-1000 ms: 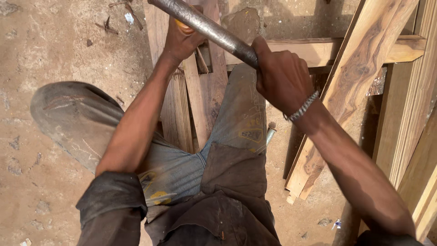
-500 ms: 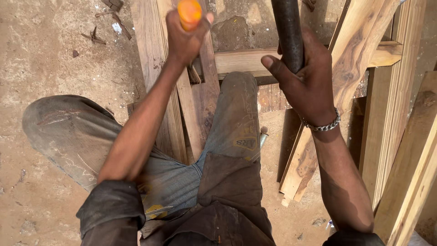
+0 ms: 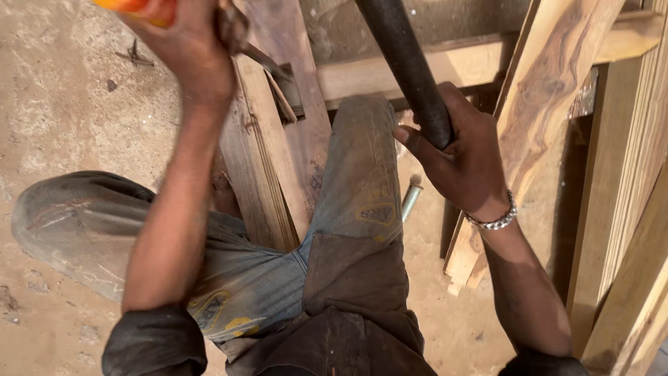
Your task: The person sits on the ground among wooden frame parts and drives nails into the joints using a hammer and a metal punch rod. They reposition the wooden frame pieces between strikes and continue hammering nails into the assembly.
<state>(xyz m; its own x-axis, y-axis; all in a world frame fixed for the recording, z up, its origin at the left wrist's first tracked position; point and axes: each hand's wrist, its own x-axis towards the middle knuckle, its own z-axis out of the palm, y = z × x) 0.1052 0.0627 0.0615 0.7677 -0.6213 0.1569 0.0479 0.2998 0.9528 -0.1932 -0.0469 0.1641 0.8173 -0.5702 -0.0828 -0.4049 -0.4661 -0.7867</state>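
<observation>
My right hand (image 3: 463, 157) grips a thick dark metal bar (image 3: 407, 66) that rises steeply to the top edge; a metal chain bracelet sits on that wrist. My left hand (image 3: 191, 38) is raised at the top left, closed on an orange-handled tool (image 3: 136, 8) whose working end is cut off by the frame. Both hands hover above my knees in worn grey trousers (image 3: 355, 202). Wooden planks (image 3: 268, 160) lie under and between my legs.
A wooden cross rail (image 3: 445, 66) runs across the top. Grained boards (image 3: 550, 104) and pale timber frames (image 3: 626, 181) lean at the right. A short metal pin (image 3: 410, 200) lies by my right knee. Sandy ground (image 3: 62, 132) spreads to the left.
The dark bar swung from slanting across both hands to nearly upright in my right hand alone. My left hand let go of it, holds the orange-handled tool and rose toward the top left.
</observation>
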